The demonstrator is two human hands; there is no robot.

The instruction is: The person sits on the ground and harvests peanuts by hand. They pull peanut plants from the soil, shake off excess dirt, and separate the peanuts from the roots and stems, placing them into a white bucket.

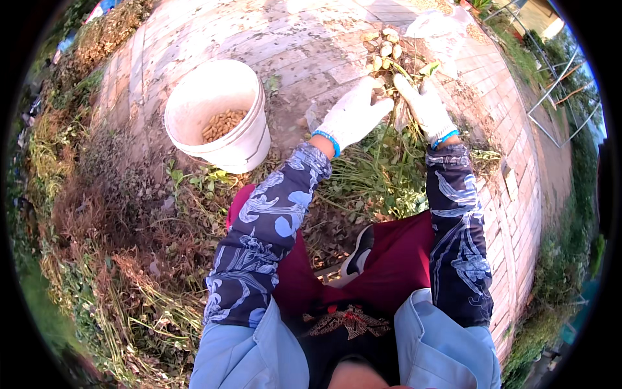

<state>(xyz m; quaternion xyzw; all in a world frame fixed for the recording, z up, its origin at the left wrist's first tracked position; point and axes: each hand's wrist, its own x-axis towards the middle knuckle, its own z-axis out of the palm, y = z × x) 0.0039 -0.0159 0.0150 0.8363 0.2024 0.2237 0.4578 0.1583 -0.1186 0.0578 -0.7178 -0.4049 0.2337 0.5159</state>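
Note:
Both of my hands wear white knit gloves with blue cuffs. My right hand [430,109] grips the stems of an uprooted peanut plant [413,73], its thumb lying along them. A cluster of pale peanut pods [386,48] hangs at the plant's far end, beyond my fingers. My left hand [354,112] is at the near side of that cluster, fingertips against the plant and thumb apart; whether it pinches a pod is hidden. To the left stands a white plastic bucket [260,141] with loose peanuts [223,125] in its bottom.
Green peanut stalks [384,170] lie below my hands, before my knees. Dried plants [116,233] are heaped at left. A translucent plastic bag [440,26] rests on the brick paving [301,58] at the far right. A metal frame [559,107] stands beyond the paving's right edge.

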